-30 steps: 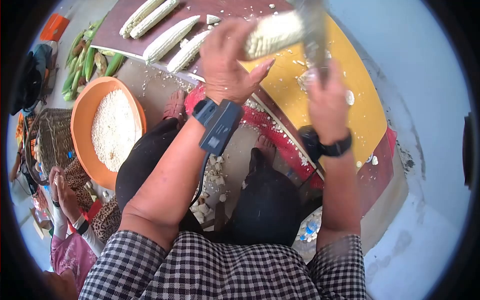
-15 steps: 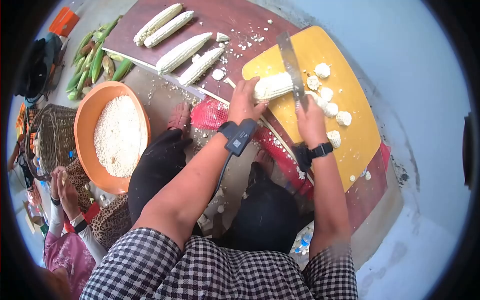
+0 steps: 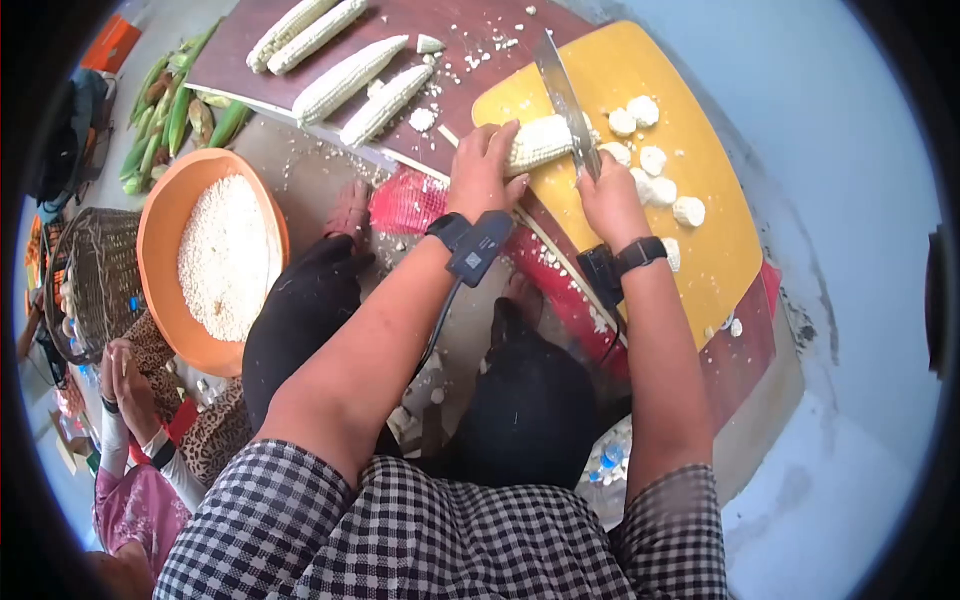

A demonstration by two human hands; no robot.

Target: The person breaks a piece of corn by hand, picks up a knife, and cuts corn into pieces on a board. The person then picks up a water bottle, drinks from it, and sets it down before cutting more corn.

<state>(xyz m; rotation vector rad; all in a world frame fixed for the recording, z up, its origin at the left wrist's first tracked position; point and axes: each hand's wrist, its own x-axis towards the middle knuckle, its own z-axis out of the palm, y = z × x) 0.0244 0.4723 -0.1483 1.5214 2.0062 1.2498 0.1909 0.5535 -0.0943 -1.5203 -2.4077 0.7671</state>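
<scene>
My left hand (image 3: 484,170) grips the near end of a husked white corn cob (image 3: 540,143) lying across the left edge of a yellow cutting board (image 3: 700,260). My right hand (image 3: 609,200) is wrapped round the handle of a cleaver (image 3: 566,95), whose blade stands on edge across the cob close to its far end. Several short corn pieces (image 3: 689,211) lie on the board to the right of the blade. Left of the board, whole husked corn cobs (image 3: 350,78) rest on the dark red table (image 3: 460,30).
An orange basin (image 3: 165,285) of loose kernels stands on the floor at left, beside a wicker basket (image 3: 100,270). Corn in green husks (image 3: 180,115) lies behind it. Another person's hands (image 3: 127,380) are at lower left. A pale wall (image 3: 850,150) borders the right side.
The cleaver has shifted left along the cob, and its blade leans more to the left. My left hand still holds the cob. The whole view has shifted slightly.
</scene>
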